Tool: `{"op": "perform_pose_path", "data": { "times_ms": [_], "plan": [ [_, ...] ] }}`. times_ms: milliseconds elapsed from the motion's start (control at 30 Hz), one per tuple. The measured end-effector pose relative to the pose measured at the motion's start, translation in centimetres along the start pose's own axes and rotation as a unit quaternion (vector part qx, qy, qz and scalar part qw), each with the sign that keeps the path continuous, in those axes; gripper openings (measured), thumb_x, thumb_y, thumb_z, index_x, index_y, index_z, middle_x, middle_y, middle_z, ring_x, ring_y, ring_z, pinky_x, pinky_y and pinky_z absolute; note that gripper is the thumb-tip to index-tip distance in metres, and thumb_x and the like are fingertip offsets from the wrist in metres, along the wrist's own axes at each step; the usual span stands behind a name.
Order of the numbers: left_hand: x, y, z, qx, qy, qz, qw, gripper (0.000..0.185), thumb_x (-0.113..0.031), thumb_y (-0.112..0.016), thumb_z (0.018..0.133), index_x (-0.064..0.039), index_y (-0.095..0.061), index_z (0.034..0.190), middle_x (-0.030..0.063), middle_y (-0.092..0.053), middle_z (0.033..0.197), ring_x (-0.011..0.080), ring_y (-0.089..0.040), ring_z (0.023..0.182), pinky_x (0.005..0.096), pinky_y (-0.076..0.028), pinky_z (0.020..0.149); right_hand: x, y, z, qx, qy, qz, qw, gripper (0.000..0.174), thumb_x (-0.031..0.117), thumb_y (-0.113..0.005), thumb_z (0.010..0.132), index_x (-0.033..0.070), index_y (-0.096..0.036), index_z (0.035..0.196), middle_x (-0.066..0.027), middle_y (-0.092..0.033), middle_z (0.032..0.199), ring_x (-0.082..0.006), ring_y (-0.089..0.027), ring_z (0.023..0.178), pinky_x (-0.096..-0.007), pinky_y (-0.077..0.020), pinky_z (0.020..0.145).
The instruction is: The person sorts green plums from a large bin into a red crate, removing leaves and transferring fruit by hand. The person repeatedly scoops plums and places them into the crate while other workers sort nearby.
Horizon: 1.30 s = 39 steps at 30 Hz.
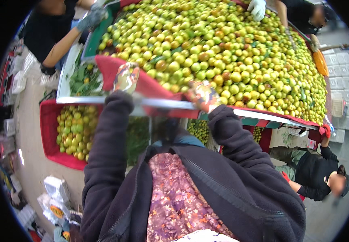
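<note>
A wide sorting table holds a deep heap of yellow-green jujubes (198, 51), some browned, with a few leaves among them. Red cloth (153, 84) lines its near edge and stands up at the left corner. My left hand (126, 78), in a patterned glove, has its fingers curled over the upper edge of that cloth. In a matching glove, my right hand (204, 95) is blurred at the near rim, against the fruit and bunched cloth; its fingertips are hard to make out. The metal rim (168, 103) runs below both hands.
Leaves (85, 77) lie in a white tray at left. Below it stands a red-lined bin of jujubes (74, 130). Gloved hands of co-workers (92, 18) (257, 9) are at the table's far side. Another person (316, 172) is at right, near stacked white crates (343, 81).
</note>
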State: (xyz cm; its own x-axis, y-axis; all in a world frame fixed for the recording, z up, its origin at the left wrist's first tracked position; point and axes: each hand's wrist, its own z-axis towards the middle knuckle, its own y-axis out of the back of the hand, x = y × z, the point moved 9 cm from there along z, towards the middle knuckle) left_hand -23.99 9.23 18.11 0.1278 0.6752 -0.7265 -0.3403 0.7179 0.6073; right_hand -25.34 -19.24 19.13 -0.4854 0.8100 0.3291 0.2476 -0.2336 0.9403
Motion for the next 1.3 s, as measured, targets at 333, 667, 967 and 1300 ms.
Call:
{"op": "perform_pose_path", "data": {
  "times_ms": [333, 667, 967, 1300],
  "plan": [
    [-10.6, -15.1, 5.1, 0.209, -0.214, 0.186, 0.936, 0.055, -0.032, -0.058, 0.091, -0.013, -0.045, 0.141, 0.0148, -0.051, 0.139, 0.0355, -0.04, 0.133, 0.0469, -0.027, 0.112, -3.9, 2.2, 0.6, 0.045, 0.002, 0.058, 0.997, 0.025, 0.02, -0.06, 0.083, 0.005, -0.063, 0.103, -0.0167, -0.065, 0.086, -0.0365, -0.063, 0.082, -0.0452, -0.0511, 0.073],
    [-0.2, -14.1, 15.2, 0.164, -0.16, 0.315, 0.921, 0.05, -0.033, -0.055, 0.093, -0.012, -0.048, 0.139, 0.0224, -0.04, 0.146, 0.0397, -0.052, 0.12, 0.0419, -0.04, 0.104, -23.9, 15.6, 4.0, -0.313, -0.142, -0.029, 0.939, 0.028, 0.016, -0.051, 0.092, 0.003, -0.063, 0.113, -0.017, -0.064, 0.105, -0.0321, -0.063, 0.094, -0.0413, -0.0522, 0.076],
    [13.6, -11.7, 17.2, 0.105, 0.011, 0.422, 0.9, 0.071, -0.029, -0.062, 0.09, -0.017, -0.027, 0.15, 0.0247, -0.032, 0.148, 0.0427, -0.036, 0.132, 0.0503, -0.032, 0.11, -25.3, 14.7, 9.8, -0.225, -0.274, -0.11, 0.929, 0.033, 0.017, -0.054, 0.085, 0.002, -0.058, 0.114, -0.0189, -0.058, 0.11, -0.0341, -0.063, 0.09, -0.0433, -0.0529, 0.074],
    [12.4, -13.2, 15.3, 0.146, -0.027, 0.418, 0.896, 0.059, -0.03, -0.054, 0.093, -0.023, -0.034, 0.148, 0.0289, -0.036, 0.145, 0.0462, -0.036, 0.131, 0.0499, -0.03, 0.11, -19.9, 12.9, 7.2, -0.209, 0.021, 0.213, 0.954, 0.03, 0.009, -0.059, 0.082, 0.005, -0.059, 0.111, -0.0123, -0.061, 0.096, -0.0282, -0.062, 0.088, -0.0373, -0.0519, 0.076]
  ]
}}
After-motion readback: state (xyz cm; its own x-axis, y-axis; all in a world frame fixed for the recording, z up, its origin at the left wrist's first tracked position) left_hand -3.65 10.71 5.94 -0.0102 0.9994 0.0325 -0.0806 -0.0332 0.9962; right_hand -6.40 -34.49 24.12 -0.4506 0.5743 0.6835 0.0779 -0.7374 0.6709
